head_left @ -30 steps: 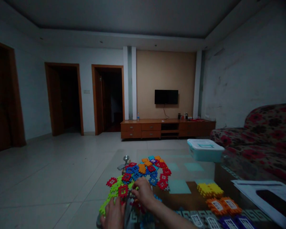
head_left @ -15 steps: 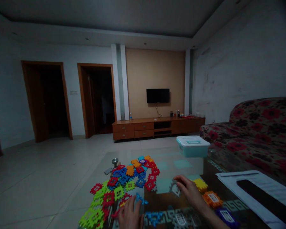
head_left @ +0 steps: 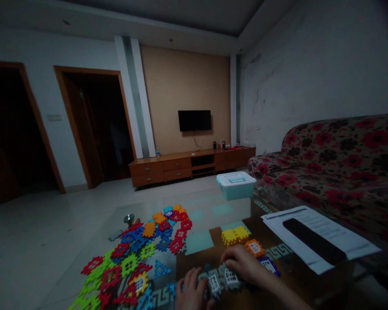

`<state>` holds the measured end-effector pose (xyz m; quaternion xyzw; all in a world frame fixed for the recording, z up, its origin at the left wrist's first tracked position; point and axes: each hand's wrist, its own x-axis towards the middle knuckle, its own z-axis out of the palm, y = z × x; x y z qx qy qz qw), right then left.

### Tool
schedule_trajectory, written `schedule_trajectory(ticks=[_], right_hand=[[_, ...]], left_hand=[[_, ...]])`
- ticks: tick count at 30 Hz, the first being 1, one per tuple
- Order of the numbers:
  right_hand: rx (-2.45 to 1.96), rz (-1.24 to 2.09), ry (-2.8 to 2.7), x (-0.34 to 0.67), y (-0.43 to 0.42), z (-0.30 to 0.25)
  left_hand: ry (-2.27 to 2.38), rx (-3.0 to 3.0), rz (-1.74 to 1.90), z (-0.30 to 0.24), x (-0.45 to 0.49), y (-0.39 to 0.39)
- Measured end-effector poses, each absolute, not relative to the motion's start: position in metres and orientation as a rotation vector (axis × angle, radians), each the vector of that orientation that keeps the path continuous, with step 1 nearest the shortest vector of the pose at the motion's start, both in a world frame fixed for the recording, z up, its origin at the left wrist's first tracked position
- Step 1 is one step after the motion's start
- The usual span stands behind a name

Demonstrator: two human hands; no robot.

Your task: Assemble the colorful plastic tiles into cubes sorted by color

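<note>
All positions are being given relative to the yellow stack [head_left: 235, 235], which is sitting on the glass table [head_left: 200, 243].

The arched-window grey tile [head_left: 231, 277] is lying on the near side of the yellow stack. The right hand [head_left: 242, 265] is touching its upper edge with bent fingers close together; whether they are clamping it cannot be told. The grid-window grey tile [head_left: 214, 284] is lying just left of that tile, nearer the wearer than the yellow stack. The left hand [head_left: 191, 290] is resting beside it, fingers slightly apart — any grip underneath is hidden.

In judgement, both grey tiles are looking like light, stiff moulded plastic, with smooth faces possibly sliding on glass. The toothed rims are offering the surest hold — thumb and finger on opposite edges — while the thin white window bars are appearing the weaker part and best left unpressed.

The orange tile [head_left: 255, 248] and purple tile [head_left: 269, 267] are lying to the near right of the yellow stack. The blue triangular piece [head_left: 162, 269] is lying well to its near left.
</note>
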<state>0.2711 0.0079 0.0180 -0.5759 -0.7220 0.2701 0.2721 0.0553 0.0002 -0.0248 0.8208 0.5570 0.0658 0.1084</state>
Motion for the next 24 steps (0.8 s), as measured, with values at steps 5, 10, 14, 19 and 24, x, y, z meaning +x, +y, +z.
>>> schedule_trajectory(ticks=[5,10,14,19,24], right_hand=[[-1.65,0.693,-1.977,0.27,0.011,0.014],[-1.731,0.541,-2.045,0.269,0.011,0.015],[-1.694,0.517,-2.129,0.27,0.006,0.02],[-1.573,0.617,-2.37,0.271,-0.001,0.019],[-1.583,0.561,-2.451,0.271,-0.002,0.016]], left_hand=[[1.563,2.346,0.115,-0.022,0.07,0.001],[1.545,2.288,0.053,-0.009,0.072,0.0],[1.506,2.214,0.047,-0.004,0.068,0.0],[1.451,2.226,0.087,-0.009,0.069,0.002],[1.445,2.275,0.142,-0.016,0.071,0.007]])
